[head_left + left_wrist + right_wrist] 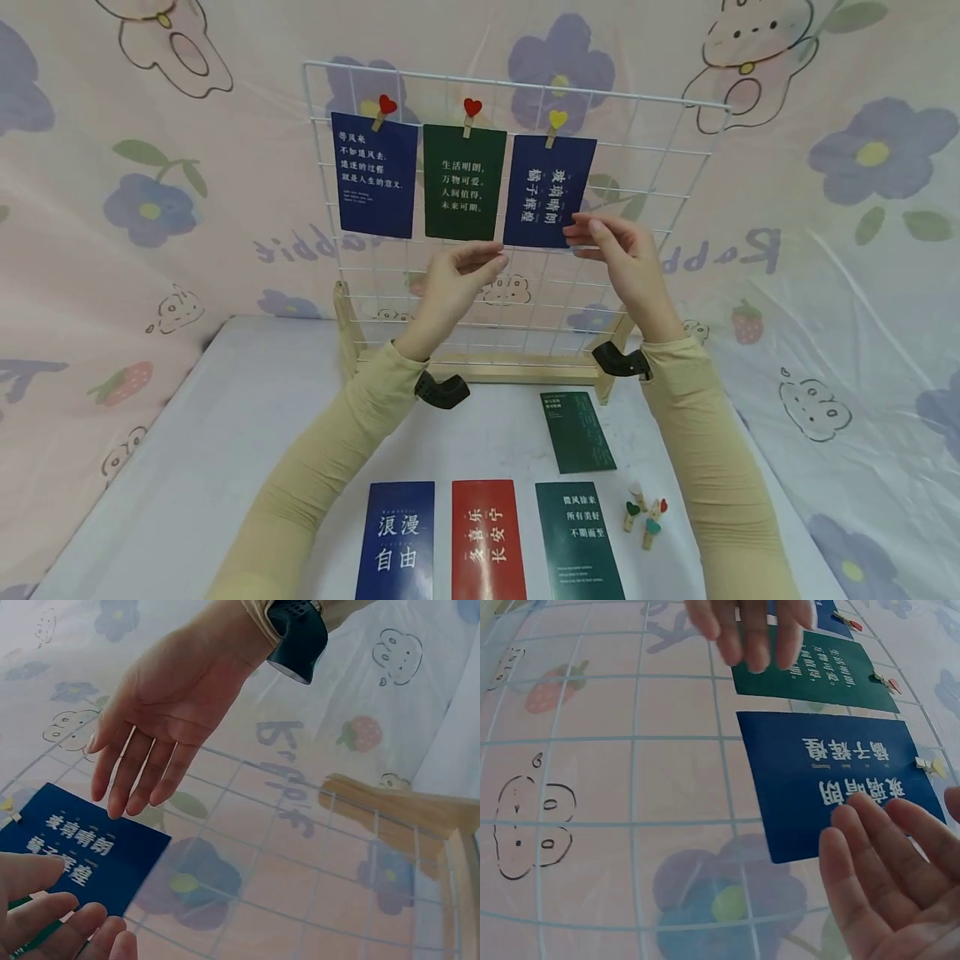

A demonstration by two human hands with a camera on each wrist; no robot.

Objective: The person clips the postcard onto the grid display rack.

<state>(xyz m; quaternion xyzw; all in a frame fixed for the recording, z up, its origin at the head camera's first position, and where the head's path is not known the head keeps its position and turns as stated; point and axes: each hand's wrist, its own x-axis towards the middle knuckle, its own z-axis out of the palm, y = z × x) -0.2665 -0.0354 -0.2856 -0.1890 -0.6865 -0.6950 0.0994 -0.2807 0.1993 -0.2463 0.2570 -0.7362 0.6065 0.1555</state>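
Observation:
Three cards hang by heart-topped clips on a white wire grid (633, 175). They are a blue card (372, 175) at left, a green card (463, 183) in the middle and another blue card (542, 193) at right, its writing turned sideways. My right hand (626, 254) is at this card's lower right corner, fingers fairly straight in the right wrist view; whether they touch it I cannot tell. Just below the green card is my left hand (459, 287), fingers loosely extended and holding nothing. A yellow heart clip (557, 125) fastens the right card at its top.
On the white table lie a blue card (396, 542), a red card (489, 542) and a green card (579, 542) in a row. Another green card (577, 433) lies behind them. Several heart clips (651, 529) sit at right. Wooden feet (347, 329) support the grid.

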